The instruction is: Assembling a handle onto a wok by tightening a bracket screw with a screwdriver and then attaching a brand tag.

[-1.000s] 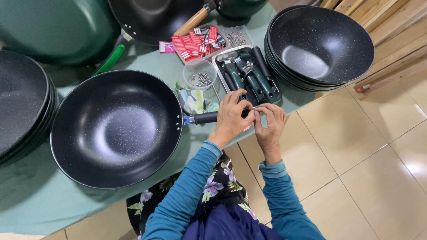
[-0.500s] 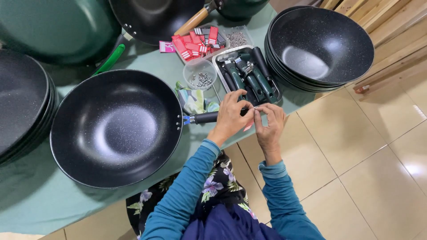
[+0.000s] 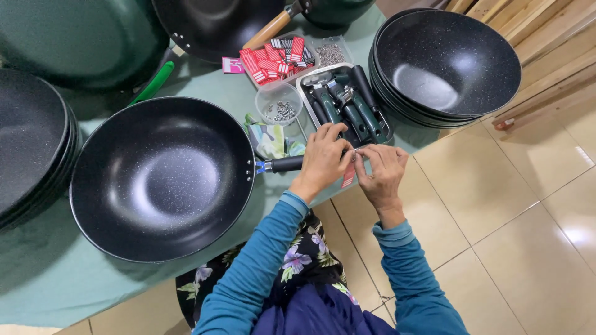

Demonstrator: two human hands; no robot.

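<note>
In the middle of the frame the black wok [image 3: 162,178] lay on the green table [image 3: 43,285] with its dark handle [image 3: 287,164] already joined. The left hand [image 3: 324,160] was closed around the handle's end, and the right hand [image 3: 383,175] pinched a small red tag [image 3: 348,175] against it. The tag seemed not yet fixed, while the tray of green handles [image 3: 345,105] and the stack of bare woks [image 3: 448,63] at upper right were still waiting.

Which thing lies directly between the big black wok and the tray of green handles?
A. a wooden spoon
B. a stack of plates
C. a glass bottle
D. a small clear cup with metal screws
D: the small clear cup with little metal screws stands on the green table, between the big wok and the tray of green handles.
</note>
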